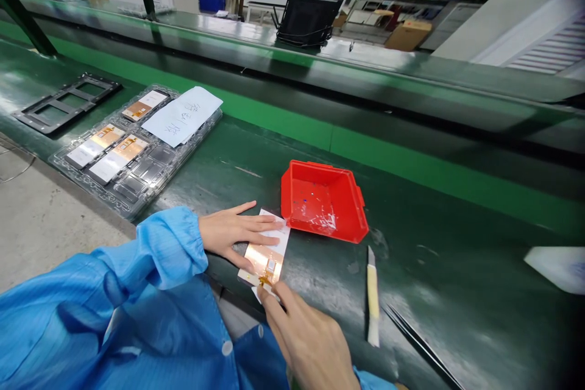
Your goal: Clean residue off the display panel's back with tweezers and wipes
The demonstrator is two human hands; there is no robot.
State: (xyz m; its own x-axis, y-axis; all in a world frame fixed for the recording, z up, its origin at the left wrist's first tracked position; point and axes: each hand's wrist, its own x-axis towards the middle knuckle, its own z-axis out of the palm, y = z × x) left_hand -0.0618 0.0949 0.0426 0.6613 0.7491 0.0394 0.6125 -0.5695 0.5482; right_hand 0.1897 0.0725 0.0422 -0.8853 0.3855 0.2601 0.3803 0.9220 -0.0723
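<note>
A phone display panel (264, 259) with a white and copper back and a gold flex cable lies at the near edge of the bench. My left hand (240, 234) rests flat across it, fingers spread. At the panel's near end, my right hand (308, 332) has thumb and fingers pinched beside the flex cable. A small white piece (256, 295) pokes out from under those fingertips; its kind is unclear. Just beyond the panel sits a red plastic bin (361, 225) with tiny scraps inside. To the right lie a knife with a pale wrapped handle (373, 301) and metal tweezers (423, 344).
On the left, a clear plastic tray (137, 198) carries similar panels and a handwritten paper sheet (183, 114). A black frame (68, 103) lies farther left. A white object (557, 268) is at the right. Behind runs a raised ledge with a black monitor (309, 19).
</note>
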